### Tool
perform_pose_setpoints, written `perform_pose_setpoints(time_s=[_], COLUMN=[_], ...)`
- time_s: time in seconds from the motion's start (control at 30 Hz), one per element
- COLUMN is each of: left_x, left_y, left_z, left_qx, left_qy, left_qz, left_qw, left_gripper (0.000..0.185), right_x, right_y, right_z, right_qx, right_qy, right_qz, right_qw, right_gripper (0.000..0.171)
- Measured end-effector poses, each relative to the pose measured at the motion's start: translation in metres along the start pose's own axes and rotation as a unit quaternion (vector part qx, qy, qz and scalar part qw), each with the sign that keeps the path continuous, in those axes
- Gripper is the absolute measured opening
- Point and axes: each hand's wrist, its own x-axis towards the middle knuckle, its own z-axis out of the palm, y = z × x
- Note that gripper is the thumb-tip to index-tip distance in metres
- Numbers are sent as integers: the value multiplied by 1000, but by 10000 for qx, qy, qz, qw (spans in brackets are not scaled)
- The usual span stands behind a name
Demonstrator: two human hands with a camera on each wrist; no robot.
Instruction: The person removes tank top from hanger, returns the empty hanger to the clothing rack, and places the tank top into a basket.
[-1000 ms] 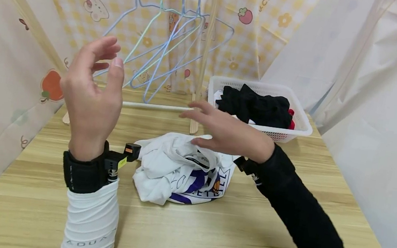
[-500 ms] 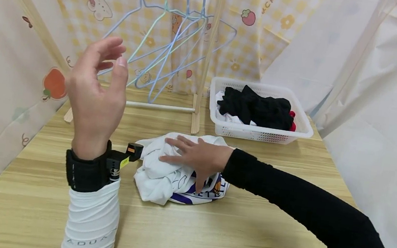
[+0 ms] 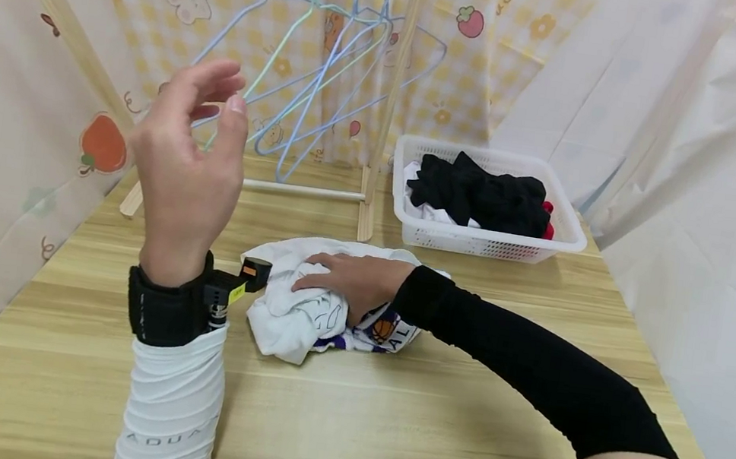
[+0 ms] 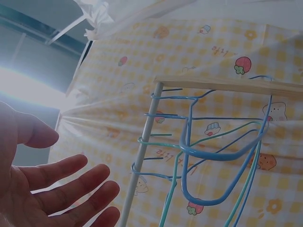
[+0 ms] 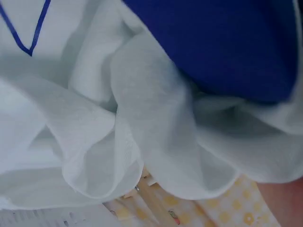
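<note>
Right hand (image 3: pixel 351 279) has dropped onto the white shirt (image 3: pixel 292 312) mid-surface (image 3: pixel 454 424) — grip now bunching cloth, pickup looks begun. Left hand (image 3: pixel 186 161) still raised at 10 o'clock, fingers loose, empty, near hangers (image 3: pixel 331 79).

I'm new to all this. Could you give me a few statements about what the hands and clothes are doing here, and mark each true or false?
1. The right hand grips the crumpled white shirt on the table. True.
2. The left hand holds a hanger. False: it is raised, fingers loose, holding nothing.
3. The white basket holds dark clothes. True.
4. The blue wire hangers lie flat on the table. False: they hang from a wooden rack.
</note>
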Motion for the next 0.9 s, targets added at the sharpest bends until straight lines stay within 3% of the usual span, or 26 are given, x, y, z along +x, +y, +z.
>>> perform_pose_setpoints(time_s=[0.17, 0.27, 0.6, 0.9], left_x=[0, -1, -3, -2], left_y=[0, 0, -2, -3], left_z=[4, 4, 4, 6], left_qx=[44, 87, 11, 37], left_qy=[-25, -8, -102, -41], left_qz=[45, 35, 105, 21], left_qw=[10000, 10000, 9999, 10000], left_gripper=[32, 32, 32, 32], right_x=[6, 9, -6, -62], right_y=[6, 9, 11, 14], right_z=[-1, 0, -3, -39], right_qx=[100, 217, 490, 539], right_qy=[490, 582, 604, 984], right_qz=[-282, -373, -387, -455], right_qw=[9984, 9974, 9962, 9926], right_gripper=[60, 50, 48, 47])
